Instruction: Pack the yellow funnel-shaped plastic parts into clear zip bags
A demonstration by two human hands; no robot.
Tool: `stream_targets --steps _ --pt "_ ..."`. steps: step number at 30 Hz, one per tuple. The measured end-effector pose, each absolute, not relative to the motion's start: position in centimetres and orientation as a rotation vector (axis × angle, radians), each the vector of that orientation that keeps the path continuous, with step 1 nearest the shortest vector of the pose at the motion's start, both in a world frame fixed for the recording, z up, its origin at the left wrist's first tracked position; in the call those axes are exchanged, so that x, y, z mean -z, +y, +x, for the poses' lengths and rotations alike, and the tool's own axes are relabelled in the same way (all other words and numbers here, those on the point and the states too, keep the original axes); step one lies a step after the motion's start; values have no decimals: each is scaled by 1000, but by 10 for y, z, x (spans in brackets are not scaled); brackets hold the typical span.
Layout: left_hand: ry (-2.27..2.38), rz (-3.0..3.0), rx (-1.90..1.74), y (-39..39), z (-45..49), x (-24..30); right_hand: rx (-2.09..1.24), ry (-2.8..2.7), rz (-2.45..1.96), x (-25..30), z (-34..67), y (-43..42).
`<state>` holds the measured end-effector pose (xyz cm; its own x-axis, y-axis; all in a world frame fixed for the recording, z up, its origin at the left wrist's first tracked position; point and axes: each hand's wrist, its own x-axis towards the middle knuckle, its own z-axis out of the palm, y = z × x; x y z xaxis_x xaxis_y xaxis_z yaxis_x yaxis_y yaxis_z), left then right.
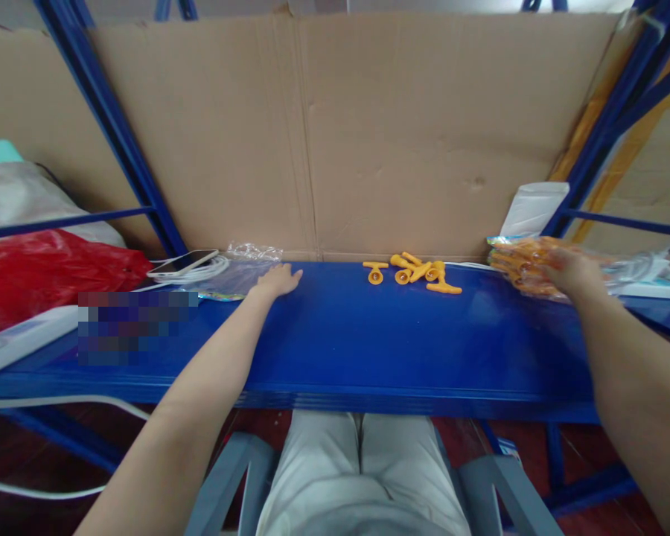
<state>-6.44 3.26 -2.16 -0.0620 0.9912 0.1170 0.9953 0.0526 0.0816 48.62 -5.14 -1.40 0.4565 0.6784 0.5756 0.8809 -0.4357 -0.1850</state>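
My left hand (279,278) lies over the right edge of a flat stack of clear plastic bags (231,275), its fingers stretched out and apart. At the right, my right hand (568,269) has its fingers on a clear plastic bag of orange pieces (522,266); the fingertips are partly hidden against it. Between my hands lie several loose orange T-shaped plastic pieces (375,272) with round cup-like ends. Most of them sit in a small heap (421,269) toward the back of the blue shelf (335,342).
A tall cardboard sheet (391,134) stands behind the shelf between blue metal posts (117,126). To the left are a coiled white cable (209,266), a red plastic bag (56,268) and a white box (39,335). A white carton (533,210) leans at the back right.
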Motion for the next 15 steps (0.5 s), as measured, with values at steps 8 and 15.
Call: stream_targets --steps 8,15 --pt "-2230 -2177 78 37 -66 26 532 -1137 -2365 -15 451 -59" --pt "-2322 -2142 -21 47 -78 36 571 -762 -1996 -39 455 -38"
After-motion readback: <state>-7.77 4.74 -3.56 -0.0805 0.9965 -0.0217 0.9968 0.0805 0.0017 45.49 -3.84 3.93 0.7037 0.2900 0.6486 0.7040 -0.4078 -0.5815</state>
